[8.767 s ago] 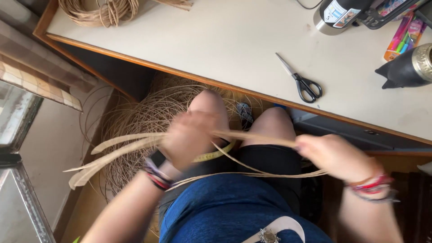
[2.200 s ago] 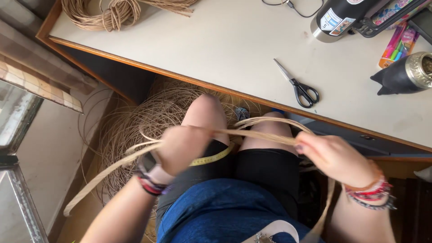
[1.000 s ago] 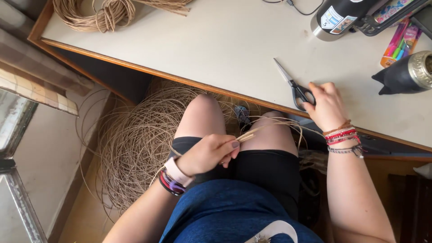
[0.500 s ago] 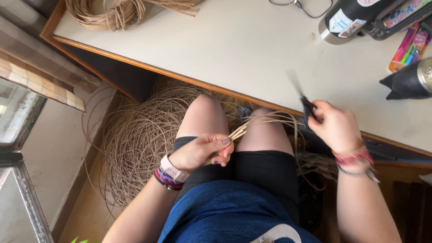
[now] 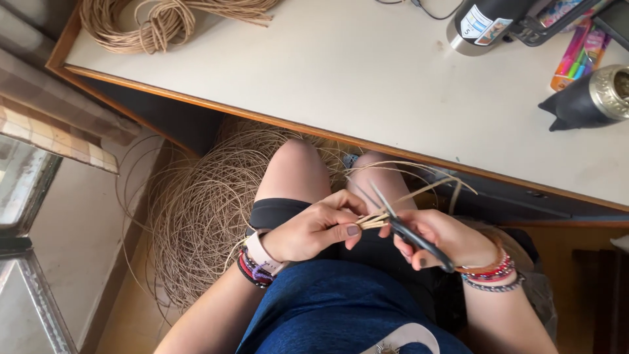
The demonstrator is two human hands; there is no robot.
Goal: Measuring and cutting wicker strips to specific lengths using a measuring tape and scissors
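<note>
Behind the left hand (image 5: 314, 229), cane strands (image 5: 375, 219) vanish beside scissors (image 5: 406, 229).

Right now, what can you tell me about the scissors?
The scissors are small, with slim grey metal blades and dark handles. The right hand holds them over the person's lap, fingers through the handles. The blades stand open, pointing up and away toward the table edge, and straddle the tips of a bundle of pale cane strands that the left hand pinches. They are off the table.
</note>
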